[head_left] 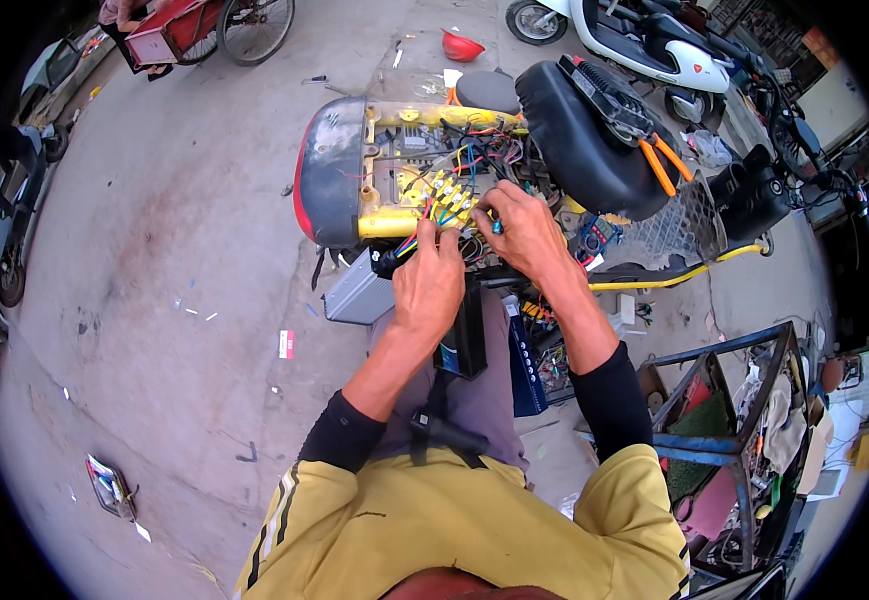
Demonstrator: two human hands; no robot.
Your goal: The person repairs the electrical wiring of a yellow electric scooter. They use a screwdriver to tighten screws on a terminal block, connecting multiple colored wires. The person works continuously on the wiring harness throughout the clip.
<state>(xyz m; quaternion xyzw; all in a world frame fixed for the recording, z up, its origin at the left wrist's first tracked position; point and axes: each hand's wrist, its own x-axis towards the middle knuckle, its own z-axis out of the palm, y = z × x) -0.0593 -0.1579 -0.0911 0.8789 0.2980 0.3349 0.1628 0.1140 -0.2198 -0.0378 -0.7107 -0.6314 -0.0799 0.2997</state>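
In front of me is a yellow-framed electric scooter (388, 222) with its wiring laid bare. My left hand (429, 280) is closed in a pinch on several coloured wires (425, 212) beside a row of yellow wire connectors (447, 192). Just right of it, my right hand (527, 232) is curled shut at the same wiring. A small teal-ended thing (497, 227) sticks out between its fingers; its kind is not clear. Below the left hand's wires sits a silver finned box (359, 290).
A black seat (595, 150) with orange-handled pliers (665, 165) on it rests at the right. A blue multimeter (598, 236) lies near my right wrist. A metal rack of clutter (725, 450) stands at lower right; a white scooter (645, 45) is parked behind.
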